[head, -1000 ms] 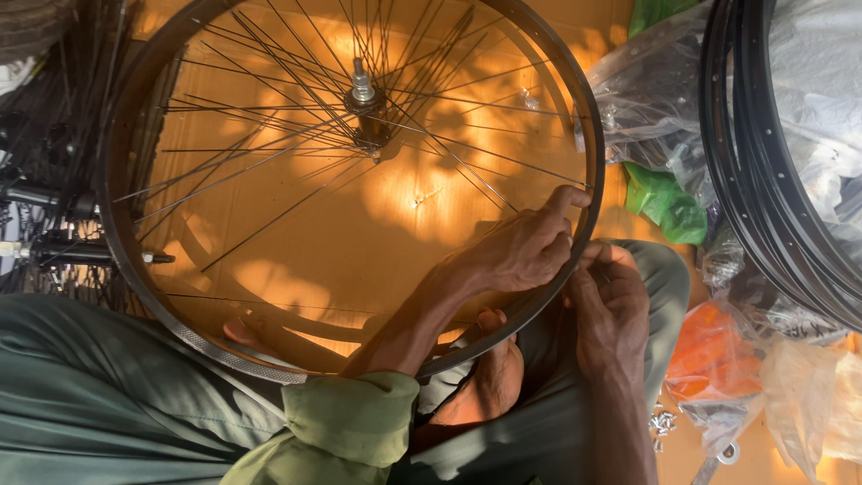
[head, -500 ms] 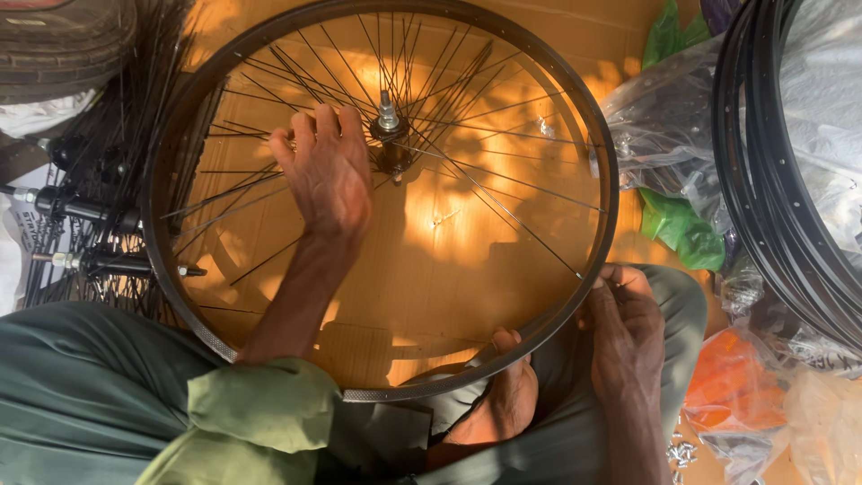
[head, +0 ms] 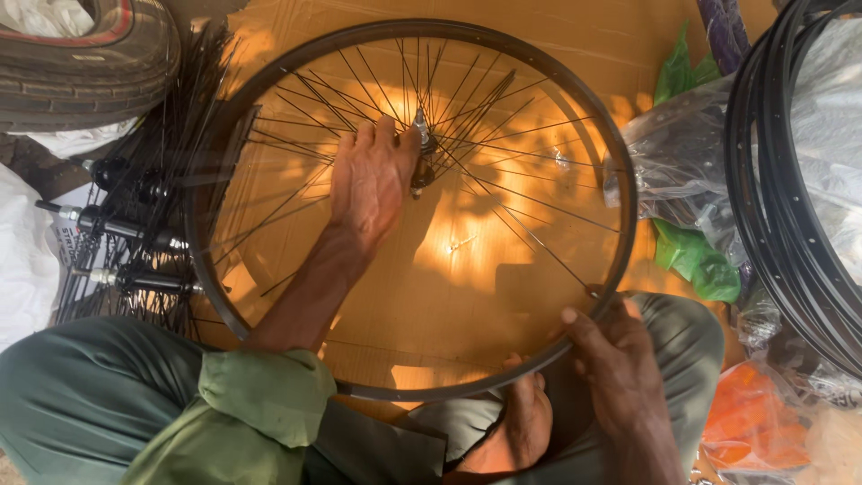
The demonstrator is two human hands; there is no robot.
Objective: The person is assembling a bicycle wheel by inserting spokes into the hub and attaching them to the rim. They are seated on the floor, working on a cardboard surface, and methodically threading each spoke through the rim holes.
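Observation:
A black bicycle wheel rim (head: 214,296) with thin spokes lies flat over brown cardboard, its hub (head: 422,148) at the middle. My left hand (head: 370,184) reaches across the spokes, fingers spread, with the fingertips at the hub. My right hand (head: 611,355) rests on the rim's lower right edge, thumb over the rim. My bare foot (head: 516,422) is tucked under the rim's near edge, between my green trouser legs.
A bundle of loose black spokes and spare hubs (head: 135,224) lies left of the wheel. A tyre (head: 81,54) sits at top left. Stacked black rims (head: 781,207) stand at right, beside clear, green (head: 696,256) and orange (head: 745,418) plastic bags.
My left hand left the rim's lower right, crossed the spokes and now sits by the hub. My right hand stayed at the rim's lower right. The view shifted so the wheel sits lower in frame.

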